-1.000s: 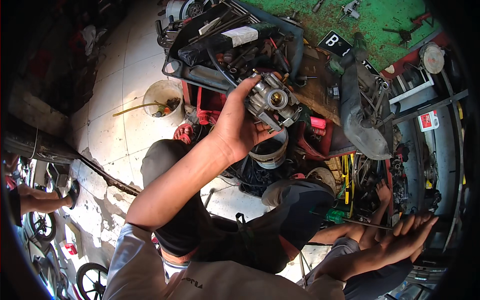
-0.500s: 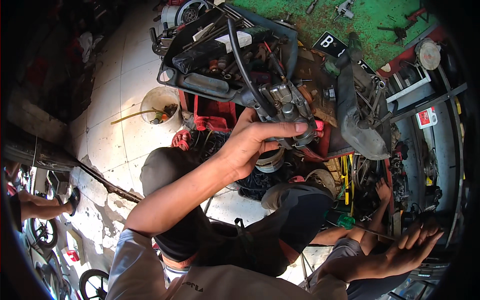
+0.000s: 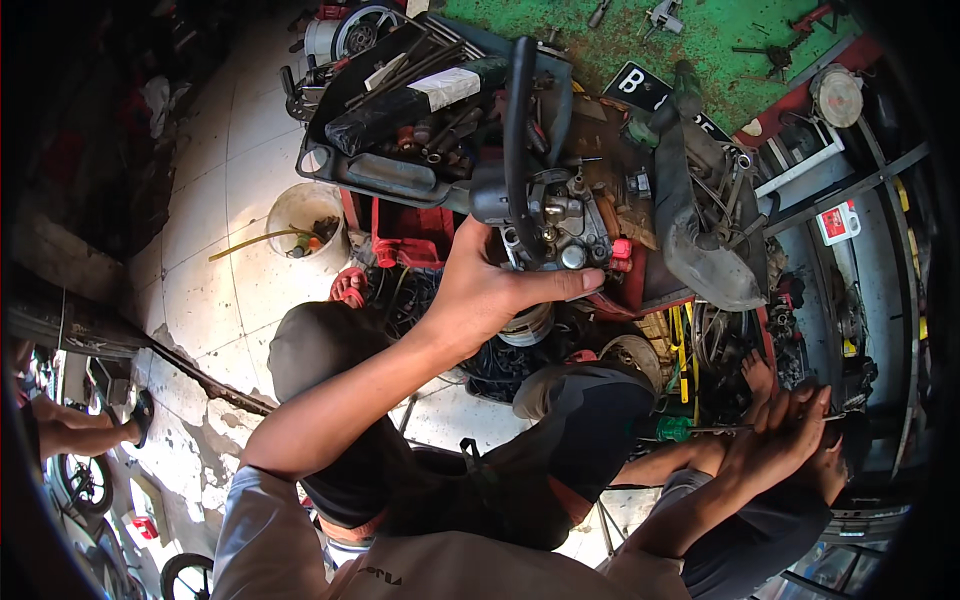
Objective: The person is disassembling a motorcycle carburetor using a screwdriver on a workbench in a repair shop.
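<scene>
A metal carburetor [image 3: 572,230] with a black cylindrical top and a black hose [image 3: 518,120] is gripped in my left hand [image 3: 478,300]. My thumb lies along its near side and my other fingers are mostly hidden behind it. Low at the right, my right hand [image 3: 785,440] has bent fingers spread apart near a green-handled screwdriver [image 3: 672,428]; I cannot tell whether it touches the shaft. Beyond the carburetor, a dark plastic tray [image 3: 395,175] holds several tools. A red plastic container [image 3: 400,250] sits below that tray.
A white bucket [image 3: 285,250] stands on the tiled floor. The green bench [image 3: 610,45] carries metal parts. A grey plastic panel [image 3: 715,275] and metal racks [image 3: 880,240] are at the right. Another person's bare legs [image 3: 660,470] are at lower right; someone's sandalled foot [image 3: 140,420] is at left.
The carburetor has turned in my left hand, with the hose swinging upright and my thumb across its near side. My right hand has moved up and leftward toward the screwdriver shaft.
</scene>
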Motion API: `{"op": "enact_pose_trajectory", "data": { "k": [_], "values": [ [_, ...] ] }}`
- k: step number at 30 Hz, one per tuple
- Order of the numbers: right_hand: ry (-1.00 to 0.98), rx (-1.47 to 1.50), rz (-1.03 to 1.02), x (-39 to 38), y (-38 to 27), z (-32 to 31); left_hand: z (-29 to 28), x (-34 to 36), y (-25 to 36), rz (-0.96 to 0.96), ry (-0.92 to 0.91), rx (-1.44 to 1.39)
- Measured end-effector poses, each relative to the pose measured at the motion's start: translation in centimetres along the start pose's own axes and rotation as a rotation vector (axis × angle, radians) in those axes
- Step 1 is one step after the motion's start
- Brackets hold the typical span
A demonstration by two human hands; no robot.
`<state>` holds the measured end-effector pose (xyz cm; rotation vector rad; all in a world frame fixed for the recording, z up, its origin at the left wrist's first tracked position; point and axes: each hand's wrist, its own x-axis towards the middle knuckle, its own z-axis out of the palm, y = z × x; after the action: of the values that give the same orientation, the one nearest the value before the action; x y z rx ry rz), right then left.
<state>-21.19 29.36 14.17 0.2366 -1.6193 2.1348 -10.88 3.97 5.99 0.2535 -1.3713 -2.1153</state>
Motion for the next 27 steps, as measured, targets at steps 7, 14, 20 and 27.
{"op": "enact_pose_trajectory", "data": {
  "k": [7, 14, 20, 27],
  "values": [
    [-0.671, -0.453, 0.058, -6.5, 9.6, -5.1, 0.3, -0.2, 0.1, 0.493, 0.065, 0.444],
    [-0.667, -0.027, 0.463, -7.2, 6.9, 1.9, -1.0, -0.4, 0.3, 0.779, -0.007, 0.979],
    [-0.897, 0.068, 0.346, -6.9, 6.4, 7.4, -1.0, -0.8, 0.3, 0.849, -0.083, 1.093],
    [-1.202, 0.238, 0.753, -7.0, 11.5, 7.2, -2.0, -0.8, -0.6, 0.864, -0.037, 1.231]
  ]
}}
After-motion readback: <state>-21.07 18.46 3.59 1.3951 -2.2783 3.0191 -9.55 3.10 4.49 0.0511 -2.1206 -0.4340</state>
